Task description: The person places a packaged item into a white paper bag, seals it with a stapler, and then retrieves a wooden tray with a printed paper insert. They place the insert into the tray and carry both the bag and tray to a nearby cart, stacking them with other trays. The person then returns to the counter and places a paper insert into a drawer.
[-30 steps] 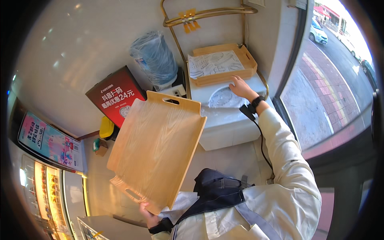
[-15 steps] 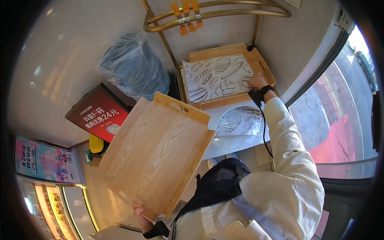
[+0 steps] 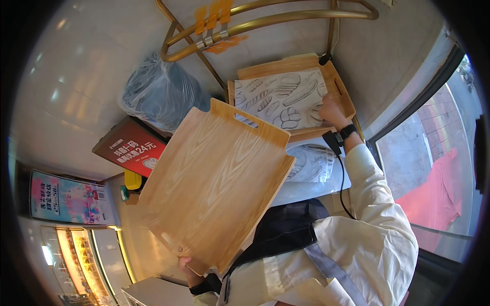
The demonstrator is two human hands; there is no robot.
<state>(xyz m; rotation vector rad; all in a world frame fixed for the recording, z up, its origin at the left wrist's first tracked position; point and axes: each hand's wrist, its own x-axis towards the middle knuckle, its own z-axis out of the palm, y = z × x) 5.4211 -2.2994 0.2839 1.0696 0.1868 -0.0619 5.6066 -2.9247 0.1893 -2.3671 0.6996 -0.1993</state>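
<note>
A bare wooden tray [image 3: 214, 183] with cut-out handles is held tilted in front of me; my left hand [image 3: 187, 265] is closed on its near left end. Farther off, a second wooden tray [image 3: 275, 67] rests on a white surface, with a white sheet of paper [image 3: 293, 89] printed with bread drawings lying in it. My right hand [image 3: 334, 113] is at the paper's right edge, fingers curled and seemingly pinching it; the fingertips are partly hidden. Below that tray, more printed paper in clear plastic [image 3: 312, 162] is partly covered by the held tray.
A brass rail [image 3: 275, 21] with orange clips crosses above the paper-lined tray. Left of it stands a blue bin in clear plastic [image 3: 161, 92], beside a red sign [image 3: 130, 145]. A glass door [image 3: 408, 148] is at the right, a lit display case [image 3: 84, 260] at lower left.
My view has shifted slightly. The held tray sits a little farther right, nearer the lined tray and over more of the plastic-wrapped paper. My right hand stays at the sheet's right edge.
</note>
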